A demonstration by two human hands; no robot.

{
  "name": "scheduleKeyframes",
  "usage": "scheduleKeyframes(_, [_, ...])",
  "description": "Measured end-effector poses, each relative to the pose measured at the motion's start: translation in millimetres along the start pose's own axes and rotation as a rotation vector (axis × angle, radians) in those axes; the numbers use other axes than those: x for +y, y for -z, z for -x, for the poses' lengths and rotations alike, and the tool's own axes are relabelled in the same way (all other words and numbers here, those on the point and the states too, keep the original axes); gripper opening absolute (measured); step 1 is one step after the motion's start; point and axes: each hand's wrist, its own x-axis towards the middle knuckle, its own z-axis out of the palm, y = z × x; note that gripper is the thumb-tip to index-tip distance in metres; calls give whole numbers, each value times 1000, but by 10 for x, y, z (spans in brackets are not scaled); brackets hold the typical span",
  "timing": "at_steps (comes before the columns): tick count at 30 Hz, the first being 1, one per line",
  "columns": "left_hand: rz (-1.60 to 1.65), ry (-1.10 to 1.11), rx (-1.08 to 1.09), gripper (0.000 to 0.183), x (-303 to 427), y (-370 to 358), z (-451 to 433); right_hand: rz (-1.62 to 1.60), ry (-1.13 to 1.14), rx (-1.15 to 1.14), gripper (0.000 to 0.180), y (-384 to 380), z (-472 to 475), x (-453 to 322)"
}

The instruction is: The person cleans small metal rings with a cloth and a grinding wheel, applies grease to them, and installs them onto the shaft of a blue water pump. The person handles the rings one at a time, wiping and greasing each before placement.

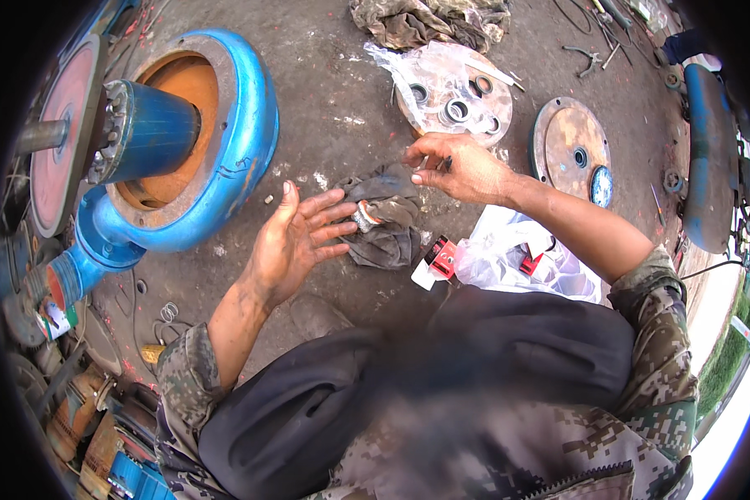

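Observation:
My left hand (300, 240) is raised with its fingers spread and nothing in it, beside a dark cloth (390, 240) on the ground. Above the cloth is my right hand (453, 165), its fingers curled and the thumb apart from the index finger. A small dark spot shows at its fingers; whether it is a held thing I cannot tell. Just beyond that hand, a round metal plate (503, 109) carries clear plastic film and several seal rings (457, 111). Near my right forearm lie a white plastic bag (487, 250) and an opened red and black box (440, 259).
A blue pump casing (259, 125) with a shaft assembly stands at the left. A flanged disc (559, 150) with a round blue and white item (601, 186) lies at the right. Pliers (587, 61), crumpled cloth (431, 22) and a blue cylinder (705, 156) are farther out.

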Motion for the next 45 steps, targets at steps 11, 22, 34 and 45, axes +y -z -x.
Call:
scheduleKeyframes(11, [-283, -27, 161, 75, -106, 36, -127, 518, 180, -189, 28, -737, -66, -161])
scheduleKeyframes(22, [-485, -354, 111, 62, -118, -165, -122, -794, -174, -156, 11, -563, -226, -305])
scheduleKeyframes(34, [-589, -428, 351, 21, -43, -204, -72, -846, -20, -243, 49, -458, -227, -556])
scheduleKeyframes(45, [-750, -373, 320, 18, 31, -265, 23, -714, -173, -374, 25, -418, -278, -543])
